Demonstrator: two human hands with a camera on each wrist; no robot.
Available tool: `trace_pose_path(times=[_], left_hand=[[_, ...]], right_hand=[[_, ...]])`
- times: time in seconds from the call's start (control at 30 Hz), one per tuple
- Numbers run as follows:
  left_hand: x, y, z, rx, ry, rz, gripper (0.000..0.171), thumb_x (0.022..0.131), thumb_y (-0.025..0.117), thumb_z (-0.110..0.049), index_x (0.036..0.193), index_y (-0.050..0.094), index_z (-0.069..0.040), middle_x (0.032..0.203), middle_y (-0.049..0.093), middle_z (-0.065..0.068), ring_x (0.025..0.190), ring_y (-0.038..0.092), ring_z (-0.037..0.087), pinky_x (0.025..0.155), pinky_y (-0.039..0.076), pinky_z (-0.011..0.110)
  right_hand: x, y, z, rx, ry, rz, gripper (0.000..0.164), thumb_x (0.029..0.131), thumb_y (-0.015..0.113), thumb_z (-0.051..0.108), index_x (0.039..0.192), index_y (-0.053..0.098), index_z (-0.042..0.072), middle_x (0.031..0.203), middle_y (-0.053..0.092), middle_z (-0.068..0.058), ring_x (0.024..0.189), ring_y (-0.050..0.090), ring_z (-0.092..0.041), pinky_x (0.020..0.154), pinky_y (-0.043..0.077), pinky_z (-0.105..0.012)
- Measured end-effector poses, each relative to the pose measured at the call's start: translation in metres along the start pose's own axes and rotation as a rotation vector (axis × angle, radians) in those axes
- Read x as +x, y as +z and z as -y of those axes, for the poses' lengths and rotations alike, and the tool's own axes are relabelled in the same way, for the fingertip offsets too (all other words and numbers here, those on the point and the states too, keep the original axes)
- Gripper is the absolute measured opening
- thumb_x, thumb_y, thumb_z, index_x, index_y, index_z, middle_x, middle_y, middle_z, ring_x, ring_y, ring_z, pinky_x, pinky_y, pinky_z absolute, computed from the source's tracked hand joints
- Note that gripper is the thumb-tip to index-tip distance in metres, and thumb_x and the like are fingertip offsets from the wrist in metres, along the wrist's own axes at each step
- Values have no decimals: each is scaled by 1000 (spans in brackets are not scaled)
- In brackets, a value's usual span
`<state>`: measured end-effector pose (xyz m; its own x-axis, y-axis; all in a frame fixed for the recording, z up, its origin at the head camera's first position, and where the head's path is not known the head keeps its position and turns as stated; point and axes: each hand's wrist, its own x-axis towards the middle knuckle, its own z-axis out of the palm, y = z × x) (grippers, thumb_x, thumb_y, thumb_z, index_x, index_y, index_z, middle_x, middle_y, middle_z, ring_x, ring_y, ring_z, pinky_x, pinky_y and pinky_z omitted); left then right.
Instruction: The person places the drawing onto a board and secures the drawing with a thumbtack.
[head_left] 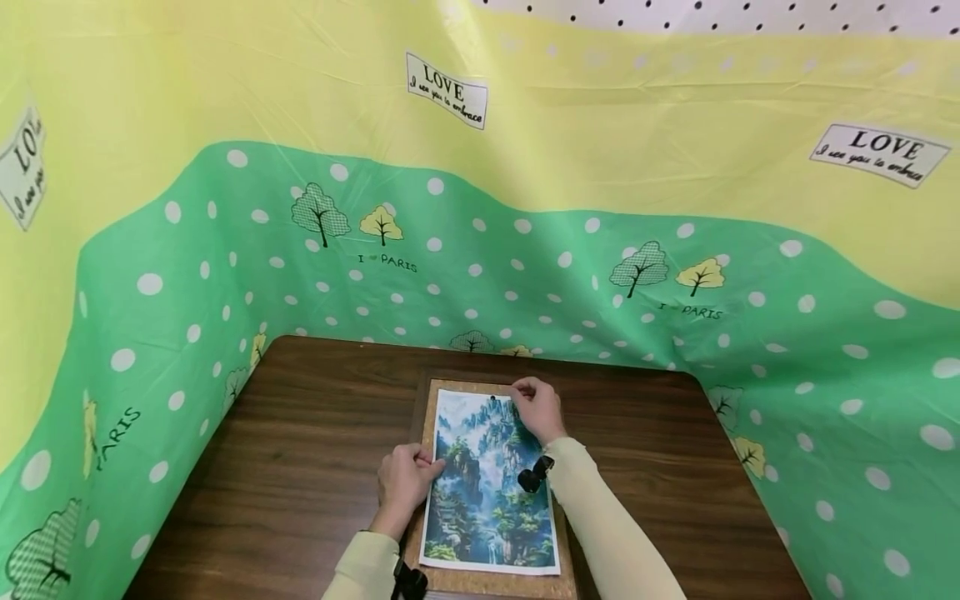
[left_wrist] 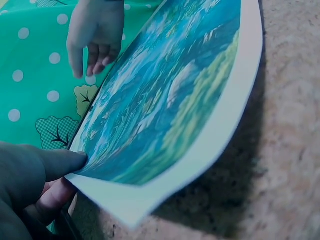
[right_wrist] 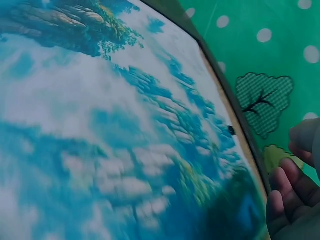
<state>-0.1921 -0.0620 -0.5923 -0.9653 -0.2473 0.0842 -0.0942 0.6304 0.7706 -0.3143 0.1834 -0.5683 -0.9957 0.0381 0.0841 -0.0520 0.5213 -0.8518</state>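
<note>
A landscape print [head_left: 491,483] of misty mountains and trees, with a white border, lies on a framed cork board [head_left: 487,581]. My left hand [head_left: 405,483] pinches the print's left edge. In the left wrist view the thumb [left_wrist: 65,162] is on top with a finger below, and the near edge of the paper curves up off the cork. My right hand [head_left: 538,410] is by the print's upper right corner. Its fingers [right_wrist: 287,195] are loosely bent at the board's edge, and I see nothing between them and the thumb. A small black pin [head_left: 492,397] sits at the print's top edge.
Under the board is a dark wood-grain table [head_left: 315,467]. A green and yellow curtain [head_left: 525,275] with white dots and printed trees surrounds its back and sides. Small black cameras are strapped to both wrists, over pale sleeves [head_left: 611,517].
</note>
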Motion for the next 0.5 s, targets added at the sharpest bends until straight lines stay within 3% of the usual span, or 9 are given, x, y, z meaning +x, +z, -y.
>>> trace_pose_path(times=[0.23,0.5], left_hand=[[3,-2,-2,26,53,-20,35,78,87,-29,60,58,-20,53,54,-12,47,44,9,52,33,27],[7,-10,1,-22,17,21,25,80,85,-26,67,65,-18,59,61,-9,52,51,8,53,42,29]], right_hand=[[-15,-32,1,15,-57,-13,24,101,62,25,115,70,7,102,66,-7,88,59,-23,78,50,-37],[-34,-59,-12,-15,-89,-74,26,101,63,30,114,70,8,100,67,-7,87,58,-21,75,48,-32]])
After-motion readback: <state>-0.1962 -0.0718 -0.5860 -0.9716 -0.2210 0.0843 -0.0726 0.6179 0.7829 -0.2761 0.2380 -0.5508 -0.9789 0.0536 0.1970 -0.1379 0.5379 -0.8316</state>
